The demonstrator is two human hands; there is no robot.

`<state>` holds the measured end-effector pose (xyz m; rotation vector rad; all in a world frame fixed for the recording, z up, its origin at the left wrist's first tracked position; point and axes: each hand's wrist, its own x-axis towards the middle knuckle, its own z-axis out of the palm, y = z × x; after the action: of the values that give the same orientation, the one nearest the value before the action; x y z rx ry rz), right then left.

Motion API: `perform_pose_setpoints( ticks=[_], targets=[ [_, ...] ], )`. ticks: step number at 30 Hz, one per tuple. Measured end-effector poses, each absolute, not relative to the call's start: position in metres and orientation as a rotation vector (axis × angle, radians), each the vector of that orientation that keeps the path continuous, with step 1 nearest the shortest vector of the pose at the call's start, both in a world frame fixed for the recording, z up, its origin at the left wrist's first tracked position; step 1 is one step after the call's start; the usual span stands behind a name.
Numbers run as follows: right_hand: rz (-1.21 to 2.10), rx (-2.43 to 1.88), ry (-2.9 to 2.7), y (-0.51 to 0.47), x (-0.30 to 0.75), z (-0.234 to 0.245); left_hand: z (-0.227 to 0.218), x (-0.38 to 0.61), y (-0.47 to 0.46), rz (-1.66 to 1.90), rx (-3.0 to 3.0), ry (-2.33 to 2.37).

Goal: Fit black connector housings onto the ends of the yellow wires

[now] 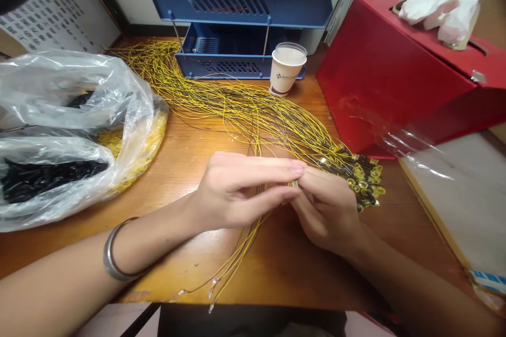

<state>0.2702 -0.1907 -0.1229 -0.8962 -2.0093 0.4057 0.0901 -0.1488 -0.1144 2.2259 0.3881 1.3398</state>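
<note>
My left hand (241, 189) and my right hand (328, 208) meet at the middle of the wooden desk (190, 158), fingertips pinched together on a small metal terminal (293, 184) at a thin yellow wire's end. A few yellow wires (237, 253) hang from under my left hand toward the desk's front edge. A big bundle of yellow wires (253, 110) fans across the desk behind my hands. Its ends, with ring terminals and black sleeves (366, 179), lie just right of my right hand. A silver bangle sits on my left wrist.
A clear plastic bag (75, 131) holding black parts and yellow rings lies at the left. A paper cup (286, 68) stands before a blue tray rack (237, 5). At the right are a red box (395, 79) with white tissue and a pale board (462, 195).
</note>
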Motion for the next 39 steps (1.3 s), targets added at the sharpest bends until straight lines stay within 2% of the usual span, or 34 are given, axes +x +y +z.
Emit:
perform_pose_setpoints(
  ticks=[11,18,25,27,34,39],
  targets=[
    [0.444,-1.080,-1.950,-0.188,0.267,-0.118,-0.121,0.089,-0.147,1.366,2.288,0.542],
    [0.437,-1.283,-1.507,-0.183,0.275,-0.116,-0.122,0.086,-0.145,1.348,2.267,0.852],
    [0.595,-1.250,-1.391,-0.185,0.271,-0.120,-0.128,0.087,-0.146,0.979,2.128,0.783],
    [0.538,-1.263,-1.414,-0.185,0.271,-0.121,-0.129,0.087,-0.145,0.925,2.166,0.779],
    [0.036,-1.288,-1.919,-0.177,0.288,-0.120,-0.129,0.083,-0.139,0.944,2.261,0.929],
    [-0.129,-1.400,-2.017,-0.171,0.315,-0.108,-0.120,0.070,-0.125,0.650,2.753,0.951]
  ],
)
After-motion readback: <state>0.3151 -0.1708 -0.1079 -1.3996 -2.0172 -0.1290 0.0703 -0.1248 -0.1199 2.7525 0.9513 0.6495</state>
